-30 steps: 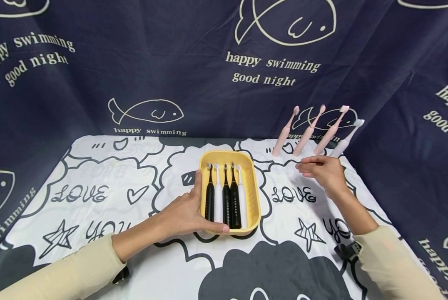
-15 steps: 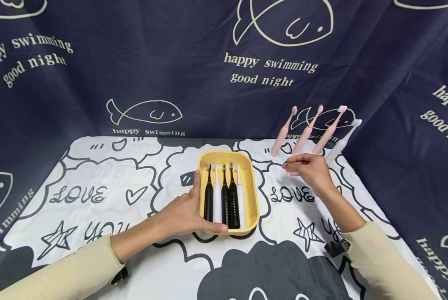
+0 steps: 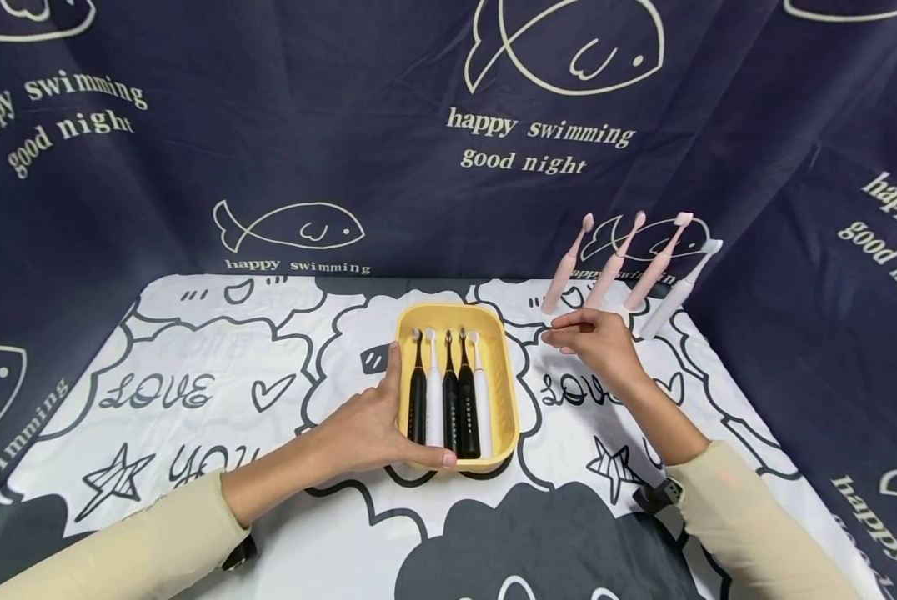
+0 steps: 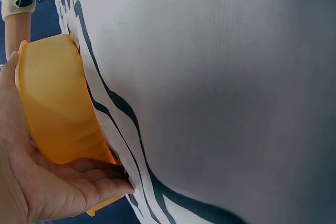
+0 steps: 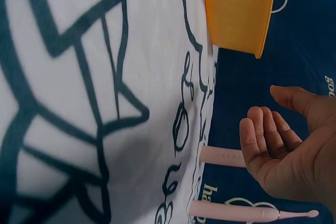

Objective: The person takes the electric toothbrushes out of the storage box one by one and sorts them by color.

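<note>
Several black and white electric toothbrushes, such as a black toothbrush (image 3: 418, 404) and a white toothbrush (image 3: 434, 400), lie side by side in a yellow plastic basket (image 3: 512, 400). My left hand (image 3: 362, 427) holds this basket at its near left corner, thumb along the front rim and fingers against the left wall. To the right of the basket, my right hand (image 3: 602, 343) hovers over the table with loosely bent fingers and nothing in them. Behind it stand three pink toothbrushes (image 3: 608, 275) and one white toothbrush (image 3: 674, 302), upright in a row.
A white cloth with black cartoon drawings covers the table (image 3: 298, 533). Dark blue fabric (image 3: 388, 150) with fish and lettering hangs behind and at the sides. The basket's right third holds no toothbrush.
My right hand has moved left, away from the standing white toothbrush and toward the basket, so more of that toothbrush's handle shows. My left hand and the basket stay put.
</note>
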Motion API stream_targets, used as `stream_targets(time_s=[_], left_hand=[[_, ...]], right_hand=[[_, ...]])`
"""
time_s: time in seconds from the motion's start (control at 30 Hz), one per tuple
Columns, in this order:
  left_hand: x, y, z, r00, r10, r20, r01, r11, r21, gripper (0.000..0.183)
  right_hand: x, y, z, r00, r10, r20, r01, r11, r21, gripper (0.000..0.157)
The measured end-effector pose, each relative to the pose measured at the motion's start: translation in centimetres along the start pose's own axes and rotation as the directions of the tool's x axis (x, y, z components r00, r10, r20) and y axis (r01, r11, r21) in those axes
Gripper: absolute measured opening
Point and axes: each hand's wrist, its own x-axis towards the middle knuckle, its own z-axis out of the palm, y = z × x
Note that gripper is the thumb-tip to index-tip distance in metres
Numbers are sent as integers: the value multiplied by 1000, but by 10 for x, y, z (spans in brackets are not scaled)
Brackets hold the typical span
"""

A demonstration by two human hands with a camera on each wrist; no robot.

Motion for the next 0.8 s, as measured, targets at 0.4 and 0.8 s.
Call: stream_targets(time_s=[0.4, 0.8], left_hand=[[-1, 0, 0, 1000, -4, 1, 4, 1000, 0, 180], [0, 1, 1, 1000, -12, 0, 12, 1000, -9, 180]], right_hand=[[-2, -9, 23, 998, -44, 32, 42, 996, 81, 43], [-3, -15, 46, 995, -90, 51, 85, 991, 100, 37]])
